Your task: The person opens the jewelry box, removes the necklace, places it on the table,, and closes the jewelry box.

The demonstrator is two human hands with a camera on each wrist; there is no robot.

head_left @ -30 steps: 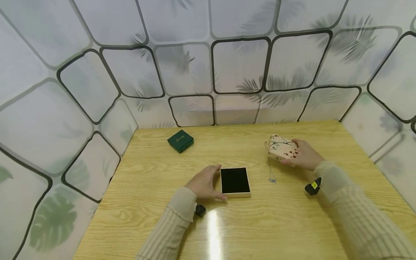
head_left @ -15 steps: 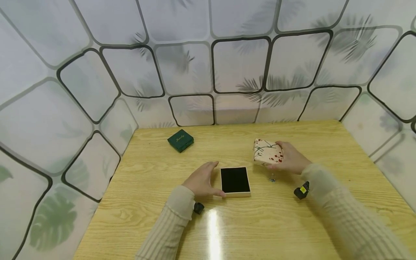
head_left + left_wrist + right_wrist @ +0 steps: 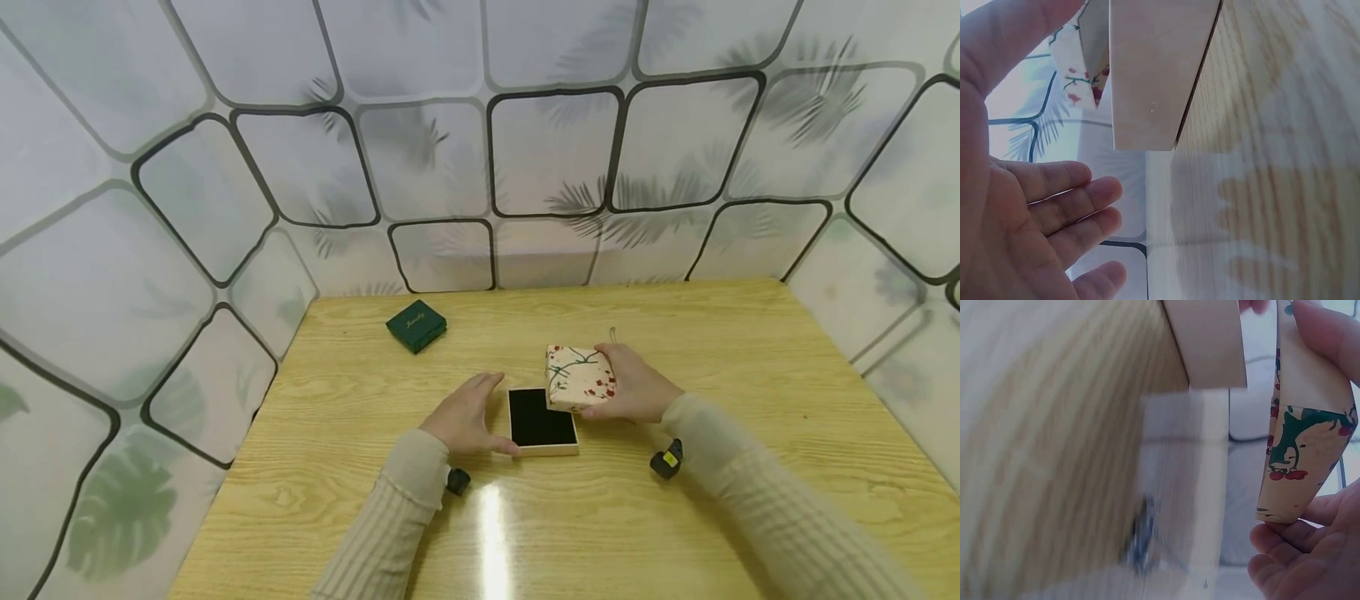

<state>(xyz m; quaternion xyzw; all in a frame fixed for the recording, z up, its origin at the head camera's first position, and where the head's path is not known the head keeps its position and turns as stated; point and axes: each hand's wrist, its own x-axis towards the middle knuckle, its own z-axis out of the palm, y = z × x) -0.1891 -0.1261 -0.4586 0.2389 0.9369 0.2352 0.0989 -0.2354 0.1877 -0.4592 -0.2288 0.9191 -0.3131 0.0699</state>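
My right hand grips a cream box lid printed with red flowers and green branches. In the head view the lid overlaps the far right corner of a shallow box base with a black lining; the right wrist view shows the lid raised and tilted, apart from the base. Beside the base's left side is my left hand, fingers extended, thumb at its near left corner. In the right wrist view a blurred necklace with a blue pendant lies on the table; the lid and hand mostly hide it from above.
A closed dark green jewelry box with gold lettering sits at the back left of the wooden table. Patterned curtain walls enclose the table at the back and sides.
My right hand has carried the lid left and nearer, from above the necklace to over the base's right part. The left hand and base have hardly moved.
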